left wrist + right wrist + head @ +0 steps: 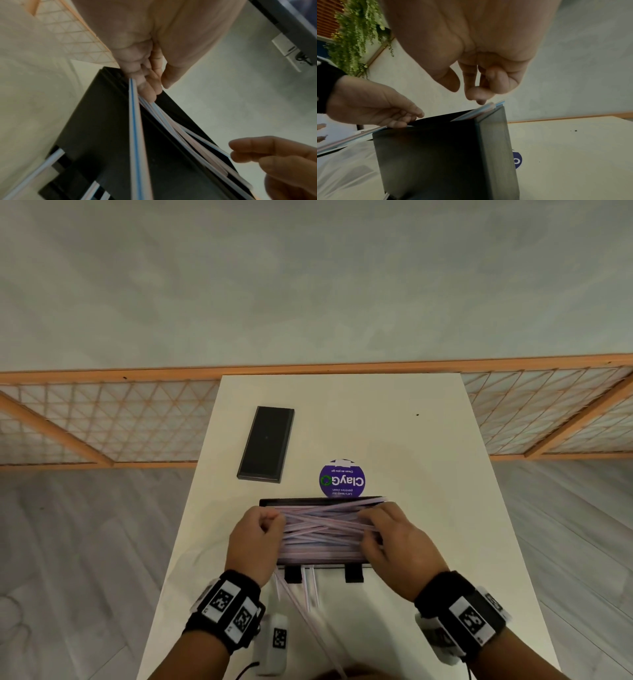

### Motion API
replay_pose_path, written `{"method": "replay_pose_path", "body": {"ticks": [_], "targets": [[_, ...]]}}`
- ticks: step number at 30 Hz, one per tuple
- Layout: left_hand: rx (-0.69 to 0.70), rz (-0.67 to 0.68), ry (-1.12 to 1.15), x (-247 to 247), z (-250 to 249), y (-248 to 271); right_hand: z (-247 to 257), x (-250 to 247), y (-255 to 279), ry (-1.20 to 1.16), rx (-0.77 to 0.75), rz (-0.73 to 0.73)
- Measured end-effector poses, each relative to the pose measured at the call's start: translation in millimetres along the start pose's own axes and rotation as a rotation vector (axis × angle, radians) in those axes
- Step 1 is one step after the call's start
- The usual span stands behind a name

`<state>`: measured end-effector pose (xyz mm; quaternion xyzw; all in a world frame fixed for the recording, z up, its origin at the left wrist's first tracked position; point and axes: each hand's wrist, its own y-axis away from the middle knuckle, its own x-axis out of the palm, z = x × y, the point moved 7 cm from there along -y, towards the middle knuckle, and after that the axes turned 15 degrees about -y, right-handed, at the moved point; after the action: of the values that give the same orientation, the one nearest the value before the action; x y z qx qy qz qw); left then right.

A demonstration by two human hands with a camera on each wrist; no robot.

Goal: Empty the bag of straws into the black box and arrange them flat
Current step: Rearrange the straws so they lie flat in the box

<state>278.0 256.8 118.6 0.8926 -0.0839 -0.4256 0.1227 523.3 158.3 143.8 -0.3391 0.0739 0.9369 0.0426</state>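
Observation:
The open black box lies crosswise in front of me, full of pink and blue striped straws that cross each other untidily. My left hand is at the box's left end, and its curled fingers grip the ends of several straws. At the right end, my right hand curls its fingertips onto the straw ends by the far corner. A few loose straws hang over the near wall onto the table. A clear plastic bag lies left of the box.
The black lid lies at the far left of the white table. A round purple sticker sits just behind the box. A white tagged device rests near the front edge. A wooden lattice screen stands beyond the table.

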Motion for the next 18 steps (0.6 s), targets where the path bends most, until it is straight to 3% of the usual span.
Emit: {"method": "replay_pose_path", "body": {"ticks": [5,9,11,14,18], "targets": [[-0.019,0.028,0.171,14,-6,3,7,-6,3,0.045,-0.081,-0.1],[-0.116,0.087,0.321,28,-5,4,44,4,8,0.04,-0.307,-0.054],[-0.13,0.085,0.338,29,-3,2,60,23,13,0.08,-0.341,0.14],[-0.108,0.09,0.315,28,-4,1,50,65,23,0.329,-0.171,0.54],[-0.097,0.095,0.287,30,-5,0,22,102,27,0.354,0.015,0.705]]}}
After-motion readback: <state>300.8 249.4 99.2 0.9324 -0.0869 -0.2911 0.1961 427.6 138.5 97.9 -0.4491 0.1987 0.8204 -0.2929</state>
